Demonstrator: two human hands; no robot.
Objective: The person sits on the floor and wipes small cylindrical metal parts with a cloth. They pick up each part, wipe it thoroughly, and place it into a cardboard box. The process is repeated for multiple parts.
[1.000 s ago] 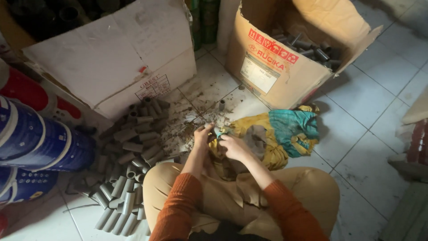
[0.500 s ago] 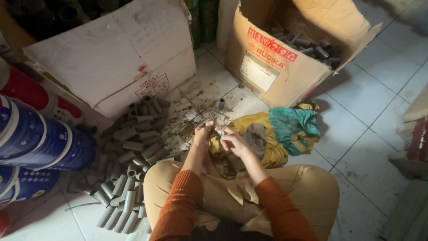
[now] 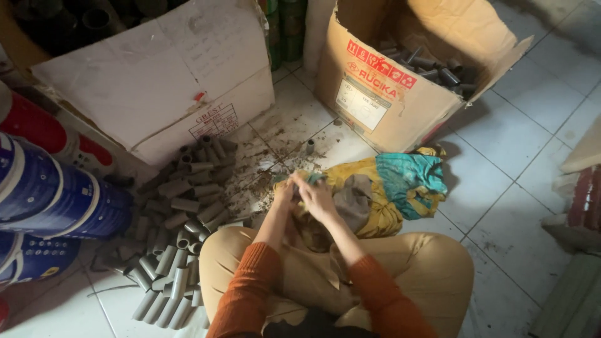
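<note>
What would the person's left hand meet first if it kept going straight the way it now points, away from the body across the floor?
Probably the dirt-strewn floor tiles just beyond the left hand, then the white cardboard box further on. Depth is hard to judge from above, so the hand's exact line is uncertain.

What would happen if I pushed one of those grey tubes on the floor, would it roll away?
Probably yes. The grey tubes are short, round and hollow, so a loose one would likely roll on the smooth tile floor. They look stiff, like plastic pipe, and likely light. Those deep in the heap may only jostle, since the neighbours hem them in.
</note>
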